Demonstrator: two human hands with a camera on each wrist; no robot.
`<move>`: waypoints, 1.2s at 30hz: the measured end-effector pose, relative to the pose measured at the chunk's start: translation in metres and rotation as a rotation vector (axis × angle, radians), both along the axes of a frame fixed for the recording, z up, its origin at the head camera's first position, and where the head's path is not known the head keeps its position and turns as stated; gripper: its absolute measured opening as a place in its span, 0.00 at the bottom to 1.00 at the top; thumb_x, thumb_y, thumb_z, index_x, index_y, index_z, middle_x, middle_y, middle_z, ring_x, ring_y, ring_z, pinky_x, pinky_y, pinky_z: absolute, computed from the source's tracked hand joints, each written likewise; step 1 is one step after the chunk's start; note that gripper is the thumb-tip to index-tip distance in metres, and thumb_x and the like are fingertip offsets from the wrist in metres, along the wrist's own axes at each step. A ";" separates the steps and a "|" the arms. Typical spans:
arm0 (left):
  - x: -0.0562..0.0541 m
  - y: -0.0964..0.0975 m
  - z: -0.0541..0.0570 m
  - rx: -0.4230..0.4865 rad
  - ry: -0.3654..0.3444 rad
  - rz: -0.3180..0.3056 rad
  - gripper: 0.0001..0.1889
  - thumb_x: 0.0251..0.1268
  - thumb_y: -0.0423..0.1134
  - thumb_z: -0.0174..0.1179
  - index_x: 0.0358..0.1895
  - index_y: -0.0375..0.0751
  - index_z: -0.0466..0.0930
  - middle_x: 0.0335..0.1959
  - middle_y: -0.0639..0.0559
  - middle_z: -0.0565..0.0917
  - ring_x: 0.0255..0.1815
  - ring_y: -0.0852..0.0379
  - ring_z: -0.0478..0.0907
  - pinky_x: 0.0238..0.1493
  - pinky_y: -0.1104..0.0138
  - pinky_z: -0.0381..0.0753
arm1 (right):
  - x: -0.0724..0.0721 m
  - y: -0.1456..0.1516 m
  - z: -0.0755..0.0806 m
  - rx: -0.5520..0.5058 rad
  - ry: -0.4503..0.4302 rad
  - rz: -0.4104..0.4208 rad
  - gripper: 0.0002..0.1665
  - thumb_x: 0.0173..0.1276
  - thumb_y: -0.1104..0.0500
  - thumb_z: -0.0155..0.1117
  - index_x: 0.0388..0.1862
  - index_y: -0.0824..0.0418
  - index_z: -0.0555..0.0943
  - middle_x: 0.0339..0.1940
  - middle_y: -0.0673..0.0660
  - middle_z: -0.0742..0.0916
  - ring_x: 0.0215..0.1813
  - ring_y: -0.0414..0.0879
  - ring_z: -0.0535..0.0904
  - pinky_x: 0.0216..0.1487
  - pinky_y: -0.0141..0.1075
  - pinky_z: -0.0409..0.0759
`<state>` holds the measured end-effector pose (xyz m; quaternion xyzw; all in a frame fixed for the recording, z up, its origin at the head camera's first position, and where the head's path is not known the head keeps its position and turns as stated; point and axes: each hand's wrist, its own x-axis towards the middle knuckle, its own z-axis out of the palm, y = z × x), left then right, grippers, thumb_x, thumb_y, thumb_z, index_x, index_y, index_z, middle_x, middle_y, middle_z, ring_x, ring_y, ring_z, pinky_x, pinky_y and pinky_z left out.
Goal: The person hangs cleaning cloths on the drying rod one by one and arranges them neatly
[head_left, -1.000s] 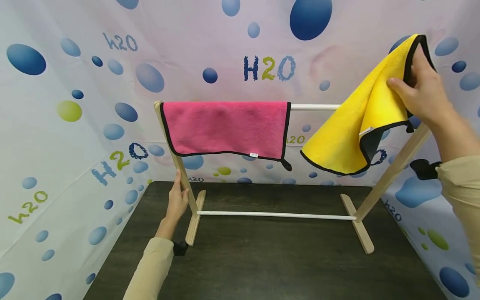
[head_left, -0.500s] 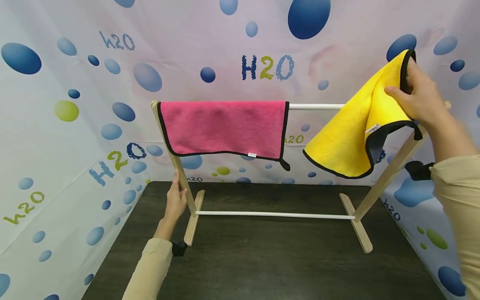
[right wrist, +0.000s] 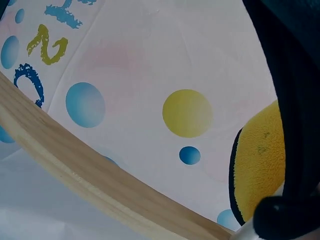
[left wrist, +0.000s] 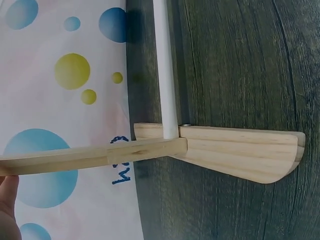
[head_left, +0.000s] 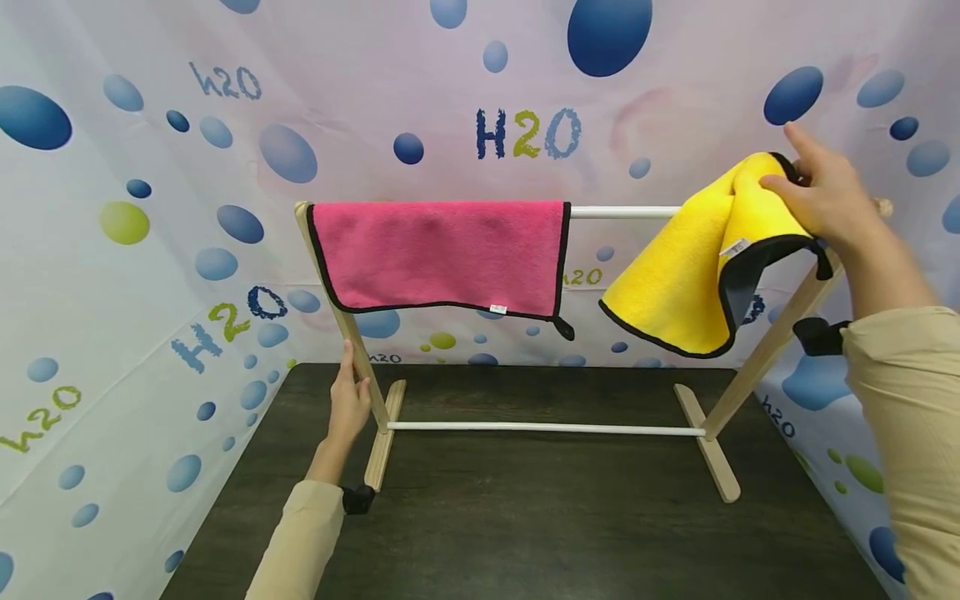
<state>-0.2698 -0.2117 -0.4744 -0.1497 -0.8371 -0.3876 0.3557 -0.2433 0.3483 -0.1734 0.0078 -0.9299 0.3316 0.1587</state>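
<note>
A yellow towel with black edging and a dark grey reverse hangs at the right part of the rack's upper white bar, covering it there. My right hand pinches its top right part, thumb in front and index finger pointing up; the other fingers are partly hidden. A pink towel hangs flat over the bar's left part. On the left wooden post, below the pink towel, my left hand rests with its index finger straight. The left wrist view shows a fingertip against the post's lower edge.
The wooden rack's feet stand on a dark table. A lower white bar joins the posts. The right post slants up beneath my right wrist. A bubble-printed curtain closes off the back and sides.
My right hand has come down and slightly left, lowering the yellow towel toward the upper bar; its index finger now sticks up off the cloth. My left hand stays at the post. The view shifts slightly.
</note>
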 end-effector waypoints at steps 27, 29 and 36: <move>0.068 0.054 0.015 0.122 -0.265 -0.166 0.33 0.61 0.25 0.54 0.69 0.34 0.52 0.62 0.31 0.63 0.56 0.34 0.68 0.42 0.46 0.76 | -0.011 0.000 0.004 -0.025 -0.007 -0.022 0.35 0.71 0.51 0.43 0.74 0.49 0.46 0.64 0.71 0.64 0.35 0.40 0.64 0.27 0.16 0.66; 0.069 0.065 0.018 0.094 -0.258 -0.226 0.32 0.60 0.25 0.54 0.68 0.33 0.54 0.60 0.31 0.65 0.54 0.35 0.70 0.41 0.46 0.77 | -0.013 0.000 0.004 -0.025 -0.005 -0.017 0.35 0.71 0.52 0.43 0.74 0.50 0.45 0.60 0.73 0.66 0.33 0.39 0.64 0.27 0.17 0.66; 0.065 0.103 0.026 0.042 -0.307 -0.389 0.31 0.60 0.25 0.55 0.67 0.35 0.57 0.58 0.32 0.67 0.50 0.37 0.74 0.42 0.49 0.78 | -0.017 0.001 0.006 -0.016 -0.033 -0.024 0.35 0.71 0.51 0.43 0.74 0.50 0.45 0.69 0.69 0.60 0.39 0.42 0.64 0.29 0.15 0.65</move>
